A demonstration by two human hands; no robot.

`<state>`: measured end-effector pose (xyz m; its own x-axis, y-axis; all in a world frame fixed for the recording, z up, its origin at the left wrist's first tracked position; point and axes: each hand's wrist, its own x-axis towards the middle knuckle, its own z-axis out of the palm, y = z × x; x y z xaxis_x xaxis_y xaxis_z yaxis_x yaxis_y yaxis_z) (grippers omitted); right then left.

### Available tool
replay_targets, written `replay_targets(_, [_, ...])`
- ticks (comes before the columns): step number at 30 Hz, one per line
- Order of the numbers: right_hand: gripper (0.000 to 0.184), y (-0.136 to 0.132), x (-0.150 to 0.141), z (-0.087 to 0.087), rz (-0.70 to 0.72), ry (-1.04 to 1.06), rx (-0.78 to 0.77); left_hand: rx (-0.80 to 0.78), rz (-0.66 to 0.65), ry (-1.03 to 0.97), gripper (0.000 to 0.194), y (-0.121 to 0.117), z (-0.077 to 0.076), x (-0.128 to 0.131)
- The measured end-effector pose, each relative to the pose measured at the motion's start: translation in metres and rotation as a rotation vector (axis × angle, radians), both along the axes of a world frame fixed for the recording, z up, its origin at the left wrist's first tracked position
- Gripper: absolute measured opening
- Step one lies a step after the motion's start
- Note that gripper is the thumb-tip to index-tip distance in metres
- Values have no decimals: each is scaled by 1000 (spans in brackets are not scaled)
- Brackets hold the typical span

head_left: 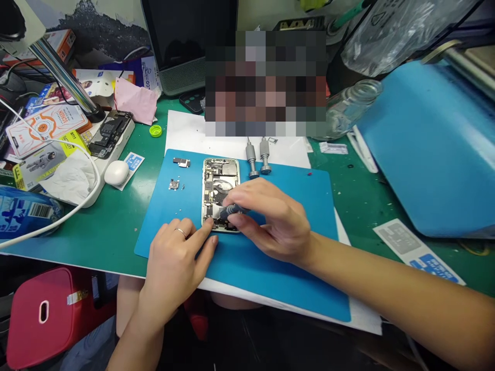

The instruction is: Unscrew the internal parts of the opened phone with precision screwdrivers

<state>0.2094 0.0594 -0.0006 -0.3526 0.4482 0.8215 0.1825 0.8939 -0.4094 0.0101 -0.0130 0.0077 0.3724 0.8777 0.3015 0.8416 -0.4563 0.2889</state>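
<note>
Firm Corner, Light Pinch

The opened phone (215, 191) lies just left of centre in the frame, on the blue mat (247, 265). The right hand (270, 221) pinches a dark grey tool (231, 209), slanted over the phone's lower end; its tip is too small to judge contact. The left hand (176, 255) grips nothing, thumb and index finger parted at the lower-left corner. Ideally, that corner stays braced, pressure stays light, and the 2 metal parts (181, 163) at left stay undisturbed.
</note>
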Motion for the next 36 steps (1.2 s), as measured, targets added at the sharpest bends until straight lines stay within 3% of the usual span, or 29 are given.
replay_targets(3, [42, 0, 0, 1, -55, -16, 23, 6, 0, 1, 29, 0, 0, 0])
replay_targets(8, [46, -1, 0, 3, 23, -5, 18, 1, -2, 1, 29, 0, -1, 1])
replay_targets(12, [43, -1, 1, 4, -66, -37, 29, -2, 4, 5, 29, 0, -1, 0])
replay_targets(17, [47, 0, 0, 5, 5, -9, 34, -5, -1, 8, 30, 0, -1, 0])
replay_targets(21, [45, 0, 1, 5, -75, -35, 46, -3, 2, 5, 30, 0, 0, 0])
replay_targets(27, [48, -1, -1, 6, 18, -22, 25, 2, -4, 8, 30, 0, 0, 0])
replay_targets(31, [42, -1, -1, 5, 5, -14, 29, 6, 0, 11, 29, 0, 0, 0])
replay_targets(36, [51, -1, -2, 4, 8, -13, 4, 7, 0, 14, 30, 0, 0, 0])
